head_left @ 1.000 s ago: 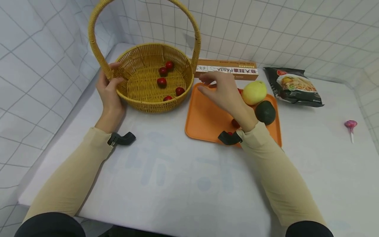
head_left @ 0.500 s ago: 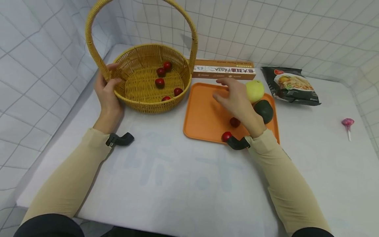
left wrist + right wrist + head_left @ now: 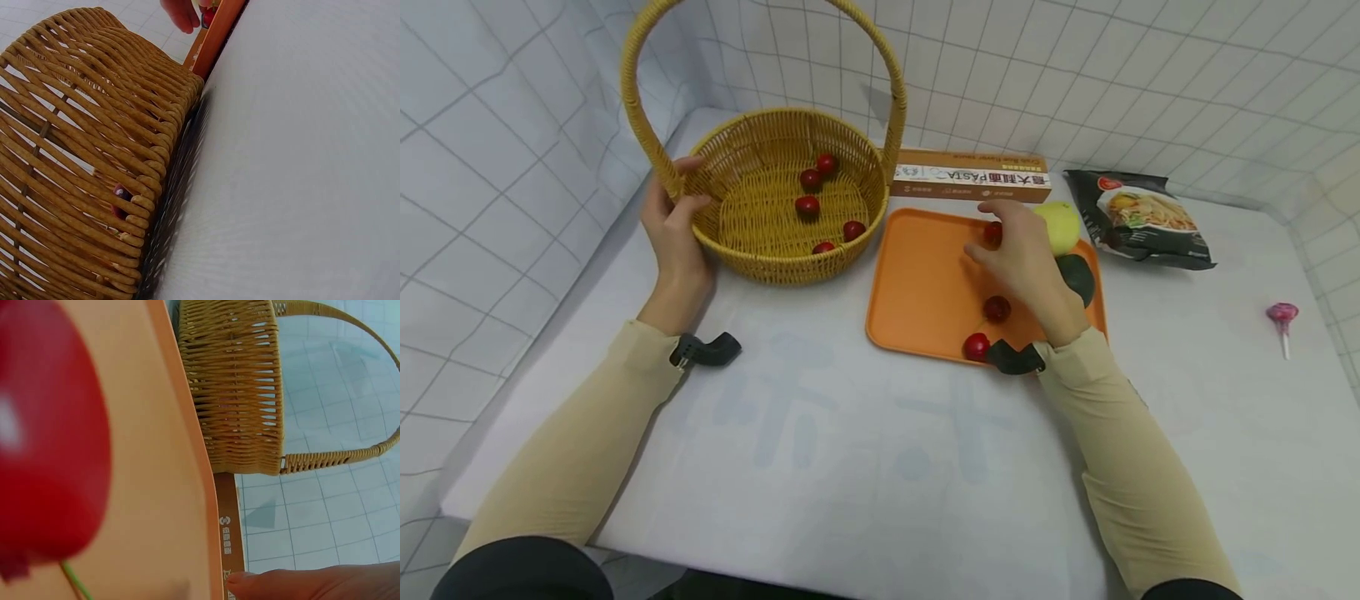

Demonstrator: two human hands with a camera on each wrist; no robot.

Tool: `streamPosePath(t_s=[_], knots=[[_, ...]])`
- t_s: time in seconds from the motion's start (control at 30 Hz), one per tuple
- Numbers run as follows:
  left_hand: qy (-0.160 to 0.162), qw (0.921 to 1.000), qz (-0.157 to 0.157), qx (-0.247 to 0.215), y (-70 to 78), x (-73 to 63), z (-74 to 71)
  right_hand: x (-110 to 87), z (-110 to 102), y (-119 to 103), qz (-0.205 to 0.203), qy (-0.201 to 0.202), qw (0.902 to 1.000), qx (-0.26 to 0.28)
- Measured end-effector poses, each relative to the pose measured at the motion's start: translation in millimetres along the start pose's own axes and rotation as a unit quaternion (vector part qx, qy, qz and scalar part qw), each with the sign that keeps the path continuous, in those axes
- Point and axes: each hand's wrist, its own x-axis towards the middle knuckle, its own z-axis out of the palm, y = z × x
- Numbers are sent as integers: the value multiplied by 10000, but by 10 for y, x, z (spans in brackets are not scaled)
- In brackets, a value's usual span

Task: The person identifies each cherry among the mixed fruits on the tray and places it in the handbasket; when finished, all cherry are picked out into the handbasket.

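Note:
My left hand [image 3: 673, 242] grips the left side of the yellow wicker basket [image 3: 790, 268], by the foot of its handle, thumb over the rim. Several red cherries [image 3: 807, 207] lie in the basket. My right hand [image 3: 1026, 262] is over the orange tray [image 3: 917, 292], thumb and forefinger spread apart around a cherry [image 3: 992, 233]; whether they touch it I cannot tell. Nearer me on the tray lie a dark red cherry [image 3: 997, 309] and a bright red cherry [image 3: 977, 347]. A large red cherry [image 3: 44, 431] fills the left of the right wrist view.
Beside my right hand, on the tray, sit a yellow-green fruit [image 3: 1060, 227] and a dark green avocado-like fruit [image 3: 1077, 279]. Behind stands a long pasta box [image 3: 970, 177]. A black noodle packet [image 3: 1142, 218] and a pink lollipop [image 3: 1282, 315] lie to the right.
My right hand has moved right across the tray, away from the basket, to the cherry by the yellow-green fruit. My left hand and the basket have stayed in place.

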Motion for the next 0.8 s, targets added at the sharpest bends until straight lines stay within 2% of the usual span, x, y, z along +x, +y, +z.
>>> streamPosePath(t_s=[0.17,0.8], knots=[[25,10000,-12,18,-6,13,-9,-5,-19,31,135,-79,9998,-83],[41,10000,-30,42,-17,10,-13,-29,82,10,-54,-337,9992,222]])
